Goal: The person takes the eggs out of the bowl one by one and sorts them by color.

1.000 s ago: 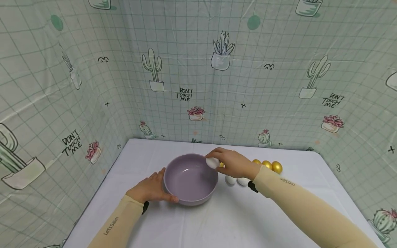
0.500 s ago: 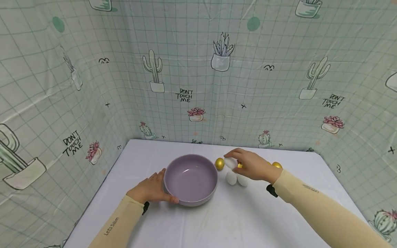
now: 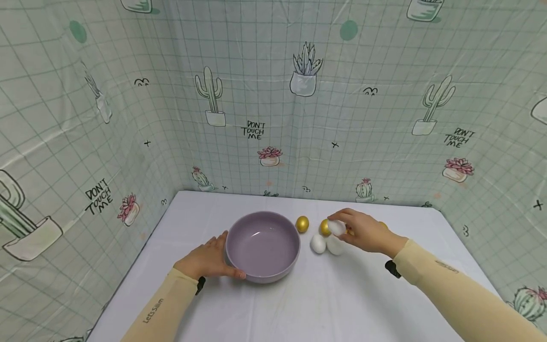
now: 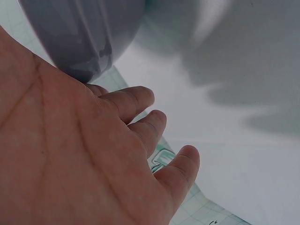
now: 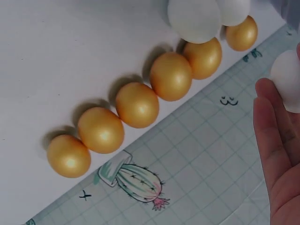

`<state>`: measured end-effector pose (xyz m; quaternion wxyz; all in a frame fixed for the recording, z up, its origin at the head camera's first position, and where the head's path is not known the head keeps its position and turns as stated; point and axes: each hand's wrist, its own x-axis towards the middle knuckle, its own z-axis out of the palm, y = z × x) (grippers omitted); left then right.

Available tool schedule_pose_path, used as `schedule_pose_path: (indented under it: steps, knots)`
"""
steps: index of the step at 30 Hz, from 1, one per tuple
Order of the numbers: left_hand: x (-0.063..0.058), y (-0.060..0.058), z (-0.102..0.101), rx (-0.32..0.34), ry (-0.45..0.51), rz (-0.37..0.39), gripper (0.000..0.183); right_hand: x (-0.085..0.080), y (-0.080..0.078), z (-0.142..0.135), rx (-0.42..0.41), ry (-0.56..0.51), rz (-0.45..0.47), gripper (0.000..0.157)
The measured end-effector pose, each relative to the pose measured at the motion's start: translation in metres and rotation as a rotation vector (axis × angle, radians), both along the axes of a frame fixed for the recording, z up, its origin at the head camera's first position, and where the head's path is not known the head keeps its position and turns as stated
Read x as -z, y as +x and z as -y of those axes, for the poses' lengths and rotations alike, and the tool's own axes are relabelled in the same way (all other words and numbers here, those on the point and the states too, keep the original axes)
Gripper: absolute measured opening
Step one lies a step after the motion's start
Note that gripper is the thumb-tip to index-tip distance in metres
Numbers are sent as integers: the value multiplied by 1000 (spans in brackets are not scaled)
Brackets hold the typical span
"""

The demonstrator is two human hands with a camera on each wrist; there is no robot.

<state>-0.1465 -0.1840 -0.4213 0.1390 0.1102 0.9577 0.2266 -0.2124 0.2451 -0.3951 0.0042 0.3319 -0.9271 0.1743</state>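
Note:
A mauve bowl (image 3: 262, 249) stands on the white table. My left hand (image 3: 207, 260) rests against its left side, thumb along the front rim; in the left wrist view the fingers (image 4: 140, 101) are loosely extended. My right hand (image 3: 367, 230) pinches a white egg (image 3: 336, 227) between thumb and fingertips, above the other eggs to the right of the bowl. Below it, two white eggs lie side by side, the left egg (image 3: 318, 243) and the right egg (image 3: 334, 246). Behind them runs a row of several golden eggs (image 5: 137, 105), partly hidden by the right hand in the head view.
One golden egg (image 3: 302, 224) lies close to the bowl's right rim. A cloth backdrop (image 3: 273, 95) with a grid and cactus prints rises behind the table (image 3: 307, 304) and along both sides.
My right hand has moved right, away from the bowl's rim, carrying the white egg. The golden egg beside the bowl has come into full view. Left hand and bowl stay put.

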Motion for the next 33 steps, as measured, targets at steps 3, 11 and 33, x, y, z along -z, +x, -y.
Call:
schedule_pose_path:
  steps: [3, 11, 33]
  knots:
    - [-1, 0, 0, -1, -1, 1, 136, 4, 2, -7, 32, 8, 11, 48]
    - [0, 0, 0, -4, -3, 3, 137, 18, 5, -24, 43, 24, -15, 49]
    - [4, -2, 1, -3, 8, -3, 137, 53, 6, -44, 49, 44, 38, 52]
